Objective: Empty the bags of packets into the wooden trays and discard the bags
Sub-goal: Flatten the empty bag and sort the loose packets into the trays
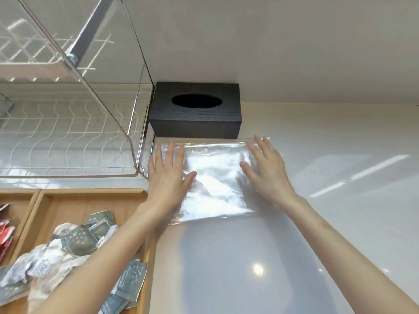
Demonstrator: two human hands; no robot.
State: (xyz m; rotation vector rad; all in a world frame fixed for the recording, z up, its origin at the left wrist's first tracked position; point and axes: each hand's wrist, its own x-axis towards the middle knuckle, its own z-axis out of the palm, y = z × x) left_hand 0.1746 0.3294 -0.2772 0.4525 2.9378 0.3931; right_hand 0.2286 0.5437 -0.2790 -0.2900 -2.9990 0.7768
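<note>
Head camera looks down on a glossy white countertop (pixel 294 257), where a flat, empty, clear plastic bag (pixel 215 177) lies spread out just in front of a black rectangular tissue box with an oval opening (pixel 196 109). Both hands rest on the bag with fingers stretched out and palms down — neither grips anything. The left hand (pixel 166 175) presses on the bag's left edge, its thumb reaching toward the middle of the plastic. The right hand (pixel 265 168) lies flat on the right edge, fingertips near the bag's far corner.

To the left, touching the counter's edge area, sits a light wooden tray (pixel 95 200) holding a loose heap of grey-green and white packets (pixel 74 245); the left forearm crosses above them. A neighbouring wooden compartment (pixel 20 211) at the far left holds red packets (pixel 5 234), only partly in view. Behind the trays stands a white wire dish rack with a chrome frame (pixel 68 143) — its right corner is just beside the left hand.
</note>
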